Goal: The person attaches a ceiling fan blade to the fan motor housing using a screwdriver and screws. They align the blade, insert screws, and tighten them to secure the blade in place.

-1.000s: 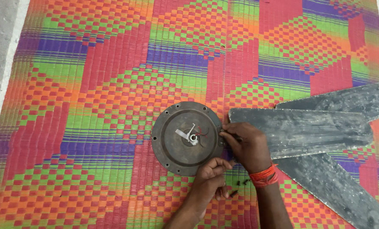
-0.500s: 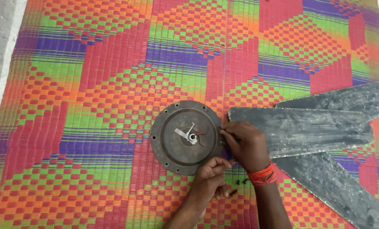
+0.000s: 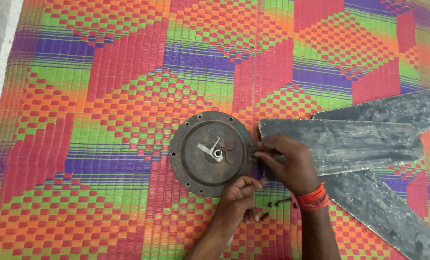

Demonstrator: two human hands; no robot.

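Two hands are at work, and one round fan motor (image 3: 210, 153) is the thing they work on. It lies flat on the mat (image 3: 104, 120), near the middle of the view.

Closest to the person, just below the fan motor and a bit to its right, lie some small dark screws (image 3: 264, 216) on the mat. I can count about four or five, but they are tiny, so the count may be off.

The left hand (image 3: 241, 195) sits at the bottom right edge of the fan motor. Its fingers are curled together and touch the rim. I cannot tell if they pinch something small.

The right hand (image 3: 286, 161) is at the right edge of the fan motor. Its fingertips are pressed together at the rim, where the nearest blade meets it. What they squeeze is too small to see. One orange band (image 3: 311, 197) goes around that wrist.

To the right of the fan motor lie three grey fan blades (image 3: 349, 142), spread out like a fan. One points down and right, one straight right, one up and right.

In the middle of the fan motor there is one short shaft with thin wires (image 3: 220, 150) beside it.

Far above the fan motor, the mat goes on in red, green, purple and orange squares.
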